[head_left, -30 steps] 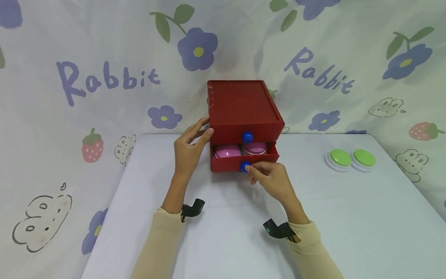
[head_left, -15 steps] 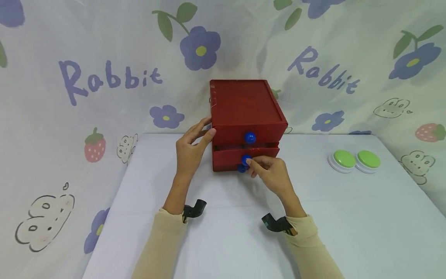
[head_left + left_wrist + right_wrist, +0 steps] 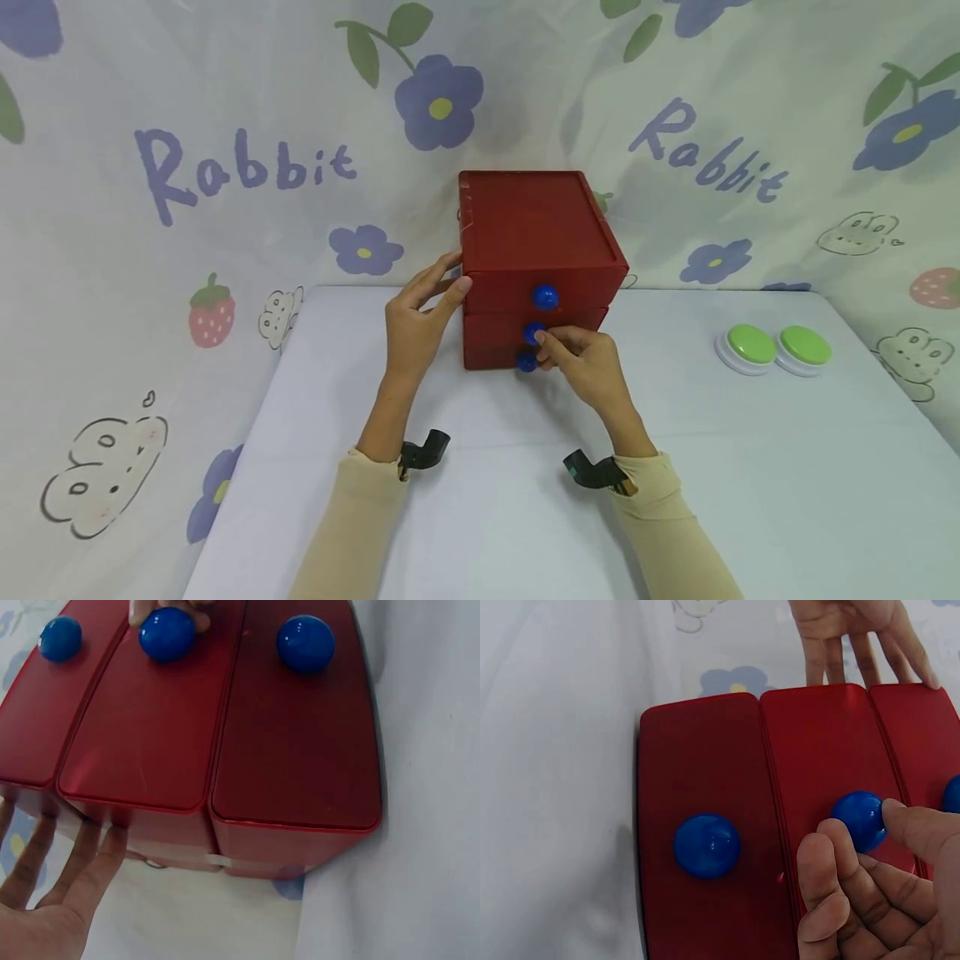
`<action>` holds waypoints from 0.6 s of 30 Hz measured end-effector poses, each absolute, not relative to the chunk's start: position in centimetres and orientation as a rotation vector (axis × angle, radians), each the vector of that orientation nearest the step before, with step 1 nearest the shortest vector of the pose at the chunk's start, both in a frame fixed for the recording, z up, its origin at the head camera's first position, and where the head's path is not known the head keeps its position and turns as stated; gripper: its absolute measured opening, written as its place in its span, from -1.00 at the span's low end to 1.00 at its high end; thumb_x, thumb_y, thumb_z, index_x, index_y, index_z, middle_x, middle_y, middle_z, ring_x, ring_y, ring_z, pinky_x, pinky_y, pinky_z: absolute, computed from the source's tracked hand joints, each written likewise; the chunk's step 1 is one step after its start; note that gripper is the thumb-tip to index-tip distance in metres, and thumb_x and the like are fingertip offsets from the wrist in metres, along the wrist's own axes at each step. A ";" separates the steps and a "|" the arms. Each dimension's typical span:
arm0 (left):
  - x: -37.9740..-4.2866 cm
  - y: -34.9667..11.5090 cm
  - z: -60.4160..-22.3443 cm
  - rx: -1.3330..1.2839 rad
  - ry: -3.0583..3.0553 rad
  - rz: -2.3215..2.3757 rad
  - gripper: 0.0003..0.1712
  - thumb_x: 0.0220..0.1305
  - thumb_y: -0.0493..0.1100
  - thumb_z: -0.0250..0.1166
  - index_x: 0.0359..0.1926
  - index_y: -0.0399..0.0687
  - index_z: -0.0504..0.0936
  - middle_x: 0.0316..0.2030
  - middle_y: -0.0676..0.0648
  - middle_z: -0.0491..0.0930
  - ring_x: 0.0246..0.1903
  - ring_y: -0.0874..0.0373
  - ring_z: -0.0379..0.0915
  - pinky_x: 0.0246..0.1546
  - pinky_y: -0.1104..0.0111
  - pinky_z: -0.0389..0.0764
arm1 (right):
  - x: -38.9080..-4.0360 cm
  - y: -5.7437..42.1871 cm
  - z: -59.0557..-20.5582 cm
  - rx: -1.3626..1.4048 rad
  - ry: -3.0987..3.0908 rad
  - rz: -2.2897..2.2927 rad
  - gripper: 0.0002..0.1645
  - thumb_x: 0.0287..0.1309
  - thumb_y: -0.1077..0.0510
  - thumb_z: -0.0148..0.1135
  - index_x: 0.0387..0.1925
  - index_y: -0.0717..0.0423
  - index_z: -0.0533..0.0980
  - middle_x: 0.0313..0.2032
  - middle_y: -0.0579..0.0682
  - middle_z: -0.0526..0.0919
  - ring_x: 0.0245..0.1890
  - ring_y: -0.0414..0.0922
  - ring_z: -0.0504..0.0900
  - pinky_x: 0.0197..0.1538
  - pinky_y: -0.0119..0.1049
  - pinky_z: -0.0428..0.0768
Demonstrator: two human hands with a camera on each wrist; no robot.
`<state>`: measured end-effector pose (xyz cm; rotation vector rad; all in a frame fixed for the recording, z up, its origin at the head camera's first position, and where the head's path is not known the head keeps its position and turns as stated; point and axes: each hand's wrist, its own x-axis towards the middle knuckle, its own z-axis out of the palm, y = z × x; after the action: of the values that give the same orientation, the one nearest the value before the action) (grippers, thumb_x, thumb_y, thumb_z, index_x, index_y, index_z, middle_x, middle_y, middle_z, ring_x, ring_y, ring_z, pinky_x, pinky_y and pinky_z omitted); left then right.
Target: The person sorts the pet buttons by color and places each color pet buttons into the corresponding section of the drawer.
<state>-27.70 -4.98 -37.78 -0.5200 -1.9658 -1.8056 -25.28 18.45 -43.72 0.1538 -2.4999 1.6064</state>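
Observation:
A red drawer box [image 3: 536, 221] with three stacked drawers and blue ball knobs stands at the back of the table. My right hand [image 3: 585, 367] pinches the middle drawer's blue knob [image 3: 860, 820] between thumb and fingers. That drawer is pushed in level with the other fronts, so its contents are hidden. Against the box's left side rests my left hand [image 3: 420, 321], its fingers [image 3: 94, 874] extended along the wall. Below the pinched knob is the bottom drawer's knob [image 3: 527, 362]; above it sits the top drawer's knob [image 3: 545, 297].
Two round green-topped push-button-like discs, a left one [image 3: 751, 344] and a right one [image 3: 804, 346], lie side by side on the white table [image 3: 495, 517] to the right. A patterned cloth [image 3: 247, 75] hangs close behind the box.
The middle drawer, open a second ago with pink-topped round things inside, has slid back into the box. My right hand moved forward with its knob; my left hand stayed on the box's side.

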 end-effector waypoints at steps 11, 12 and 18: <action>-27.9 -5.1 -37.9 -0.508 -1.979 -1.805 -0.52 0.33 -0.24 0.36 0.26 -0.15 0.59 0.13 -0.05 0.64 -0.01 0.13 0.63 -0.22 0.43 0.70 | -25.5 19.9 -45.7 0.198 -2.767 1.500 -0.62 0.26 -0.14 0.35 -0.20 0.10 0.72 -0.46 0.00 0.73 -0.38 -0.03 0.69 -0.30 -0.25 0.60; -27.8 -5.1 -38.0 -0.508 -1.980 -1.806 -0.52 0.33 -0.23 0.36 0.26 -0.15 0.59 0.13 -0.05 0.64 -0.01 0.13 0.63 -0.22 0.41 0.70 | -25.5 20.0 -46.1 0.189 -2.808 1.476 -0.62 0.25 -0.14 0.36 -0.22 0.10 0.72 -0.47 -0.01 0.73 -0.40 -0.04 0.68 -0.33 -0.25 0.59; -27.8 -5.0 -37.9 -0.517 -1.975 -1.816 -0.52 0.34 -0.23 0.36 0.26 -0.17 0.59 0.13 -0.08 0.63 0.00 0.10 0.63 -0.20 0.39 0.71 | -25.8 18.8 -48.8 0.146 -2.734 1.550 -0.66 0.29 -0.09 0.33 -0.33 0.11 0.73 -0.54 -0.07 0.70 -0.49 -0.11 0.64 -0.49 -0.30 0.57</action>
<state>-27.84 -5.03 -37.93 -0.5169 -1.9754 -1.8157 -25.84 18.84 -48.83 0.1462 -2.7340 1.5502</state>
